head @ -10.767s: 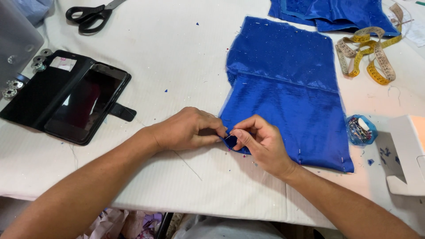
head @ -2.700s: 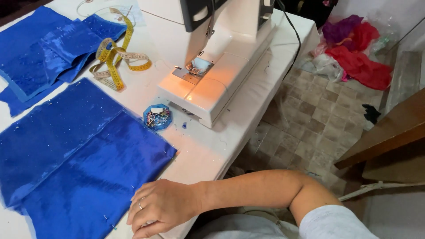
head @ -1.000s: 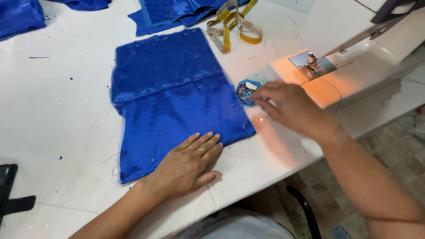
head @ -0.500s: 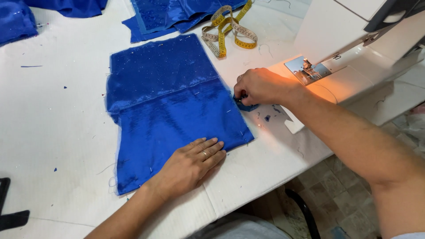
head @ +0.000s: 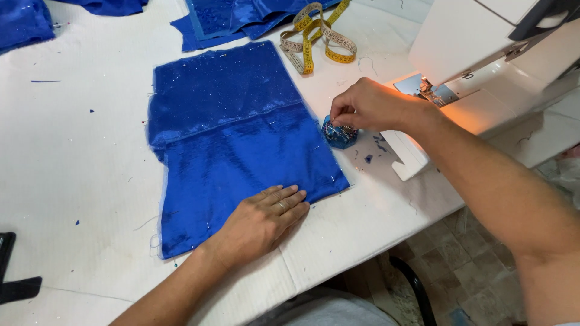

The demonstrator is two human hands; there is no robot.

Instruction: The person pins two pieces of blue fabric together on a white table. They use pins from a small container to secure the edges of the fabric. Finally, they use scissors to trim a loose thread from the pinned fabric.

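A shiny blue fabric piece point(head: 229, 133) lies flat on the white table point(head: 78, 181), with pins along its edges. My left hand point(head: 260, 223) rests palm down on its near edge, fingers spread. My right hand point(head: 368, 105) hovers over a small blue pin holder point(head: 338, 134) full of pins, just right of the fabric; its fingertips pinch at the pins. Whether a pin is held I cannot tell.
A white sewing machine point(head: 483, 66) with its lamp lit stands at the right. A yellow measuring tape point(head: 317, 33) lies coiled behind the fabric. More blue fabric pieces point(head: 229, 15) lie at the far edge. A dark object point(head: 12, 271) sits at the left edge. Tiled floor shows at the lower right.
The view has shifted a little. My right hand stays at the pin holder, fingers now pinching into the pins. My left hand keeps pressing on the fabric's near edge.
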